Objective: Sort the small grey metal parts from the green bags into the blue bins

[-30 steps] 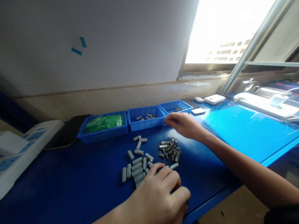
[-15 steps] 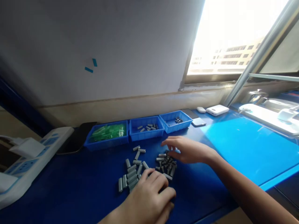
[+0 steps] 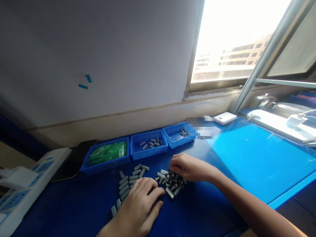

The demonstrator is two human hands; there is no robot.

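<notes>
My left hand [image 3: 144, 204] rests over a group of grey metal cylinders [image 3: 123, 186] on the blue table [image 3: 74, 204]. Its fingers are bent and somewhat apart, and nothing shows between them. At the back edge of a mixed pile of small screws and metal pieces [image 3: 172, 184] is my right hand [image 3: 189, 167]. The right fingertips are pressed together, pointing down at the pile; what they hold, if anything, is hidden. Between the two hands lies the pile, just right of the left fingertips.
Behind stand three blue bins: one with green packets [image 3: 107, 153], one with metal cylinders [image 3: 148, 144], one with small parts [image 3: 177, 135]. White power strips [image 3: 43, 184] lie left and right [image 3: 278, 123]. A white box [image 3: 225, 118] sits by the window.
The view has shifted, so bins and parts appear further left and lower. My right hand's fingers have closed over the pile. My left hand has moved left, off the pile's edge.
</notes>
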